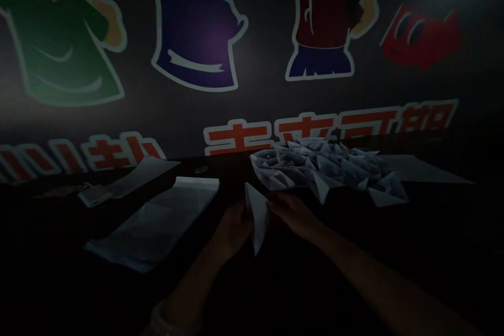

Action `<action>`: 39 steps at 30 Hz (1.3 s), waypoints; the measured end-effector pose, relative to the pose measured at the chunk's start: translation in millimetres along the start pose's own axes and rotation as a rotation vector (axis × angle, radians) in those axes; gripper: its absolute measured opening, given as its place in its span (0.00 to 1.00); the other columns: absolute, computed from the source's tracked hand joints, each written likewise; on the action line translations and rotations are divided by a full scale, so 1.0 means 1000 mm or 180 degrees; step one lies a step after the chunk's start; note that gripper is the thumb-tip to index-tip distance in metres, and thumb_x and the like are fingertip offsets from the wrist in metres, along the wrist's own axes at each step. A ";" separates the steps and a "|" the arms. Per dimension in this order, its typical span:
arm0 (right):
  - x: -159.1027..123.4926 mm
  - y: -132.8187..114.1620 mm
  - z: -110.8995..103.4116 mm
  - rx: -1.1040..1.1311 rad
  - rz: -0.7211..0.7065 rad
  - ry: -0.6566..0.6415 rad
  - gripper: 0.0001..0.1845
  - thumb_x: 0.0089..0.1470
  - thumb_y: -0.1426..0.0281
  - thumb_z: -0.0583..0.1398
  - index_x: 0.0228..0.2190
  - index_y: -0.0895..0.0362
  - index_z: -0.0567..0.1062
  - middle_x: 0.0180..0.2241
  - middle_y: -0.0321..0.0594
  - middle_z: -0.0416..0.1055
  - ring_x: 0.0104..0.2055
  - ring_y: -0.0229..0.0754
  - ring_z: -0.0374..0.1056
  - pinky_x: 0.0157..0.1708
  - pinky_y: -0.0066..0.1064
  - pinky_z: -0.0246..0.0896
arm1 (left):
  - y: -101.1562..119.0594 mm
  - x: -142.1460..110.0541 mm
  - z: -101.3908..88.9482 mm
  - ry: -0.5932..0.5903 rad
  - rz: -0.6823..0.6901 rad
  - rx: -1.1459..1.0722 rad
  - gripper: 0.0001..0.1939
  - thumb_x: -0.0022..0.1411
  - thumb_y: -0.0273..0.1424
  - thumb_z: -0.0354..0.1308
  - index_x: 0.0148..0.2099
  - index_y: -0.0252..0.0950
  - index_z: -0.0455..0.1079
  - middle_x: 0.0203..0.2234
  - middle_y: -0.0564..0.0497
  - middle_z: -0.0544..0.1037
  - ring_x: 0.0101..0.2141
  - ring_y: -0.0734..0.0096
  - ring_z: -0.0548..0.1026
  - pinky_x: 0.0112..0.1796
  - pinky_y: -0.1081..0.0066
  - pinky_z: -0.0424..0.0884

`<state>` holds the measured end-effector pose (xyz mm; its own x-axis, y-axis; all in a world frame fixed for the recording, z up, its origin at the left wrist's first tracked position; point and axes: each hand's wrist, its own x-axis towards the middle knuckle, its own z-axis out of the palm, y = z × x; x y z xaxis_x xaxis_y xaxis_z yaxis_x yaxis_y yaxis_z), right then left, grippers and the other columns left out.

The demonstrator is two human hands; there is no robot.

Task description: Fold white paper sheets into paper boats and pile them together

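Observation:
Between my two hands stands a folded piece of white paper (258, 212), with a pointed top and a pointed lower end. My left hand (235, 228) grips its left side, fingers partly hidden behind the paper. On the other side my right hand (289, 211) pinches its edge with thumb and fingers. Just beyond my right hand lies a heap of folded white paper pieces (315, 163), pointed like little boats. The scene is very dark, so fine folds are hard to make out.
A stack of flat white sheets (153, 226) lies to the left. Behind it are another sheet (144, 174), a small pale object (94, 195) and a small round item (201, 169). A flat sheet (425, 169) lies right of the heap. A wall with cartoon figures (192, 26) rises behind.

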<state>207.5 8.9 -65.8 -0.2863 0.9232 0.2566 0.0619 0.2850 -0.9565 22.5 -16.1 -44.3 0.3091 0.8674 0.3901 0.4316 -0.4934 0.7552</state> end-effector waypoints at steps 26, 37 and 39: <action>-0.009 -0.011 0.009 0.0502 -0.0202 -0.0412 0.26 0.50 0.73 0.59 0.52 0.47 0.72 0.44 0.40 0.74 0.31 0.40 0.72 0.23 0.30 0.71 | -0.009 0.003 -0.002 0.0771 0.1090 -0.0112 0.18 0.54 0.19 0.54 0.42 0.42 0.77 0.44 0.47 0.76 0.45 0.63 0.74 0.46 0.62 0.70; -0.006 -0.015 0.005 0.0055 -0.1013 0.0865 0.24 0.48 0.76 0.59 0.48 0.48 0.76 0.51 0.37 0.73 0.53 0.48 0.68 0.54 0.43 0.61 | 0.000 0.003 0.015 0.0114 -0.0815 -0.0860 0.19 0.57 0.43 0.60 0.44 0.33 0.70 0.30 0.48 0.78 0.30 0.66 0.76 0.28 0.71 0.70; -0.007 -0.014 0.006 -0.0025 -0.0971 0.0905 0.24 0.48 0.77 0.58 0.47 0.48 0.76 0.50 0.37 0.73 0.54 0.48 0.67 0.55 0.42 0.61 | 0.001 0.002 0.015 0.0006 -0.0982 -0.0784 0.20 0.57 0.45 0.58 0.40 0.32 0.71 0.25 0.50 0.77 0.25 0.67 0.75 0.24 0.72 0.69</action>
<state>202.5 -2.7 -54.9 -0.0174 0.8302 0.5572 0.0228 0.5575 -0.8299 36.1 -15.6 -50.0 0.1949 0.9727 0.1259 0.2876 -0.1794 0.9408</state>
